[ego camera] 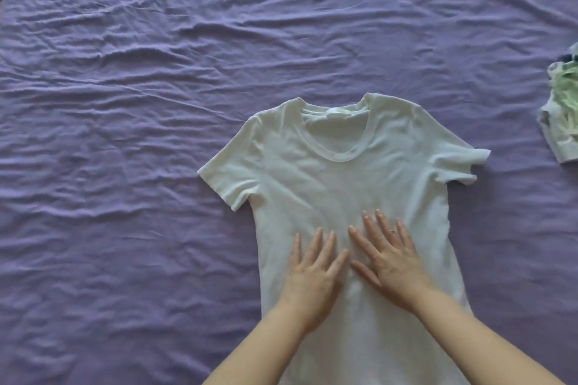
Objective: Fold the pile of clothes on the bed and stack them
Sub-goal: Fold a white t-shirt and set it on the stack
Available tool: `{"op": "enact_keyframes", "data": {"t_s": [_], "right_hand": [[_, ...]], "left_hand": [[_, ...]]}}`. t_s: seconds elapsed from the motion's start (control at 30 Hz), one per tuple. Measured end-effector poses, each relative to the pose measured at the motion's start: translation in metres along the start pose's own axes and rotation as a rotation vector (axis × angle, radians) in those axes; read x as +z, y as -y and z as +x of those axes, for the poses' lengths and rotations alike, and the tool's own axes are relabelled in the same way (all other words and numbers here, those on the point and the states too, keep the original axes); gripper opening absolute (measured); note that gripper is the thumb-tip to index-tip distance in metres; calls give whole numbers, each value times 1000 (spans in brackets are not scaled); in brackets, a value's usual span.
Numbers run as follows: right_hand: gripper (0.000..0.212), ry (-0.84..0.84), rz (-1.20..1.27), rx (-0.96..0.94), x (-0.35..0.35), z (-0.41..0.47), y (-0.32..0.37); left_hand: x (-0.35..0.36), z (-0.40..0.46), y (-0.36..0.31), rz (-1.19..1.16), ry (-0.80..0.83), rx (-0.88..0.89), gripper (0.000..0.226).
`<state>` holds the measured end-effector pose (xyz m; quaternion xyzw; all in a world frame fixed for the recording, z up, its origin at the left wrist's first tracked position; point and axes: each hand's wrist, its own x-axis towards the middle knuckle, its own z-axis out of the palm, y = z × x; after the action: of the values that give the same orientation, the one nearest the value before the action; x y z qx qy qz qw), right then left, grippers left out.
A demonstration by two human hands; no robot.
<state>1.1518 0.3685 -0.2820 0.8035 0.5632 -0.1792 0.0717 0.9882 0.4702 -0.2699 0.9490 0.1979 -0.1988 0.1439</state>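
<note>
Nearest the camera, two bare forearms come in from 6 o'clock and reach up onto a white T-shirt (341,184) spread flat on the bed. The left hand (312,275) lies palm down on the shirt's lower middle, fingers straight and slightly spread, holding nothing. Just beside it, toward 3 o'clock, the right hand (387,256) also rests flat on the cloth, fingers straight and fanned, its thumb pointing toward the left hand's forefinger; the two are close but apart. A small ring or mark shows on one right finger, too small to tell which.

The shirt lies face up with its round neckline toward 12 o'clock and its hem running out of view at 6 o'clock. The sleeve at 9 o'clock lies smooth; the sleeve at 3 o'clock is crumpled and partly folded on itself. A small label shows inside the collar.

Under it all is a wrinkled purple bedsheet (140,134), filling the view out to 12 o'clock. Well apart from the shirt, at the 3 o'clock edge, sits a bunched white and pale green garment (563,122), partly cut off by the frame.
</note>
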Motion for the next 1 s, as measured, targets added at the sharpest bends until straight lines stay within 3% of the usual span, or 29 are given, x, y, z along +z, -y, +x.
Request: {"op": "enact_keyframes", "data": {"t_s": [0.23,0.43,0.53,0.7,0.83,1.0], "right_hand": [[61,133,69,128,25,-99,9],[45,55,84,273,35,-139,-6],[65,56,37,272,43,-158,-27],[51,161,127,302,43,-192,-43],[71,92,215,352,29,-202,-41],[51,-30,250,447,20,-214,-54]], "left_hand": [[17,-48,-44,-23,142,3,69],[30,-65,-65,-53,98,-75,85],[40,-76,-75,-8,132,-64,78],[36,-95,-107,5,260,-64,78],[33,-103,-117,46,303,-72,73],[20,-86,-121,29,284,-48,57]]}}
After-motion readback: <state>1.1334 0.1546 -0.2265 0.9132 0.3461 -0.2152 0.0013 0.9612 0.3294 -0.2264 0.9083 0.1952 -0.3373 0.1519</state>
